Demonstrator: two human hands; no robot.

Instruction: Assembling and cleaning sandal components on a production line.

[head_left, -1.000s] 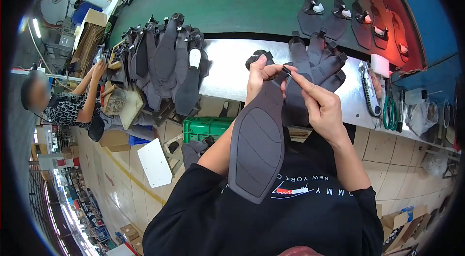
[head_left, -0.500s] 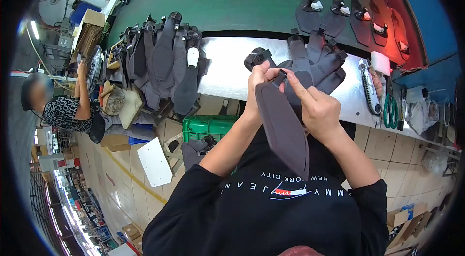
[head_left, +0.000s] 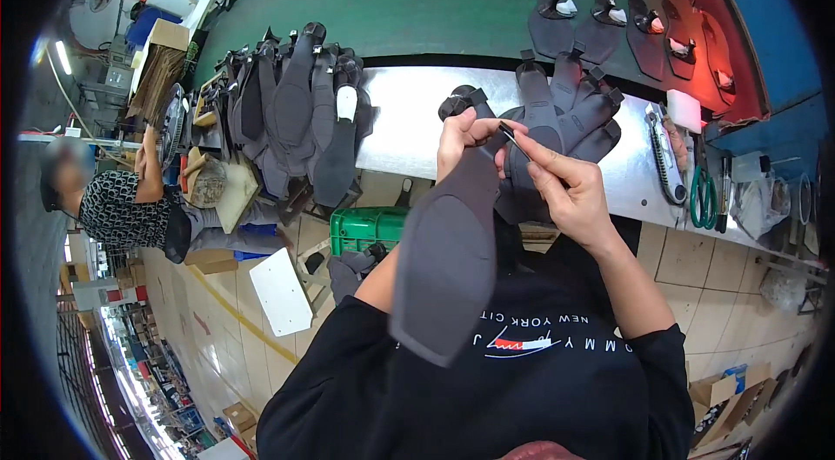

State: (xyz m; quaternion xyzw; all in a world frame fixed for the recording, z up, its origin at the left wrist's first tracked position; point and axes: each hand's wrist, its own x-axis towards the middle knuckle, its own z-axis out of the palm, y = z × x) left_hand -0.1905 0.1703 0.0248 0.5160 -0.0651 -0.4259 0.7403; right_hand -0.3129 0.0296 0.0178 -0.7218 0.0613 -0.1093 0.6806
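Note:
A dark grey padded piece (head_left: 445, 264), broad and sole-shaped with a narrow end, hangs down in front of my chest. My left hand (head_left: 454, 143) is closed around its narrow end. My right hand (head_left: 574, 195) pinches a small black tab (head_left: 507, 131) at that same end, thumb against forefinger. Just beyond my hands, a fan of similar grey pieces (head_left: 570, 125) lies on the metal tabletop (head_left: 404, 134). Close by my left hand rests a rolled piece with a black clip-like end (head_left: 464, 102).
At the left, a thick pile of grey pieces (head_left: 291, 103) overhangs the table. Several pieces (head_left: 600, 25) lie on the green surface (head_left: 417, 3), some under red light. A box cutter (head_left: 665, 160) and green-handled scissors (head_left: 703, 195) sit at the right. A green crate (head_left: 365, 230) stands below; a co-worker (head_left: 122, 208) sits left.
The padded piece has swung left and turned its broad face toward me. My right hand's fingers have shifted from a pointing pose to a pinch on the tab.

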